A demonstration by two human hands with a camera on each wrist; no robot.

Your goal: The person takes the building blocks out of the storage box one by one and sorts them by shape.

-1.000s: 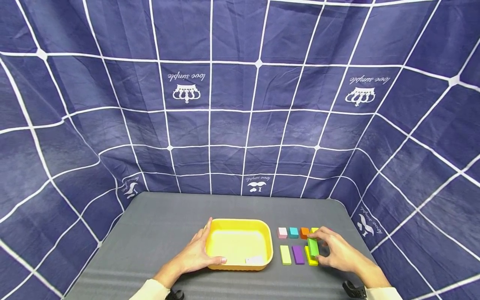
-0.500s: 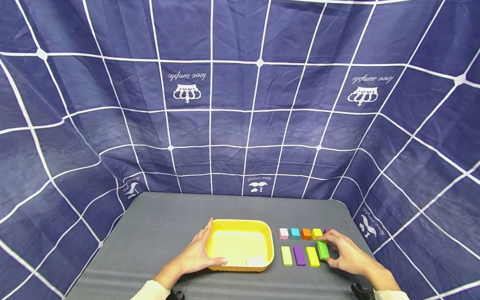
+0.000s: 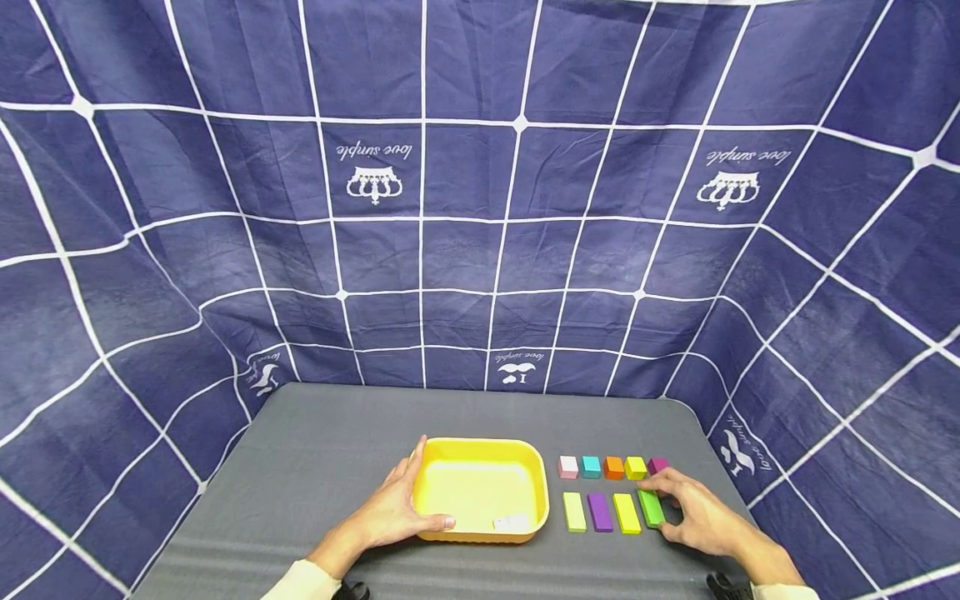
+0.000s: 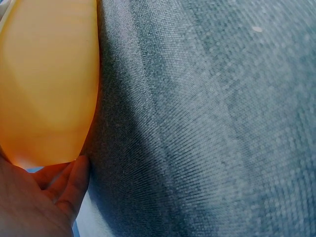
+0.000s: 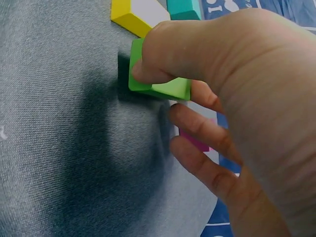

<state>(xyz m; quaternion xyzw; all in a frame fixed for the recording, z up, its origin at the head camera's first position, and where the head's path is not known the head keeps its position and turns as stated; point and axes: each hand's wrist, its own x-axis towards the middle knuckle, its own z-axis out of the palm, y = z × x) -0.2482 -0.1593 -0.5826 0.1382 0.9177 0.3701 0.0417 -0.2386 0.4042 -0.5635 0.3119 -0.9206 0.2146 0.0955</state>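
Observation:
In the head view my right hand (image 3: 693, 515) pinches a green block (image 3: 651, 508) by its two ends, at the right end of a row of flat blocks. The right wrist view has the thumb across one end of the green block (image 5: 170, 89), close over the cloth, while the other fingers spread beyond it. My left hand (image 3: 401, 500) holds the left end of a yellow plastic tray (image 3: 542, 500), its thumb along the near wall and the fingers round the far left corner. A small white piece (image 3: 512, 523) lies inside the tray.
Left of the green block lie a yellow block (image 3: 627, 514), a purple block (image 3: 600, 512) and a pale lime block (image 3: 574, 512). Behind them runs a row of cubes, including an orange cube (image 3: 613, 468) and a magenta cube (image 3: 658, 467). A blue checked curtain (image 3: 465, 258) encloses the grey table (image 3: 330, 433).
My right hand has carried the green block rightward from over the yellow block and lowered it beside that block. My left hand and the tray have stayed put.

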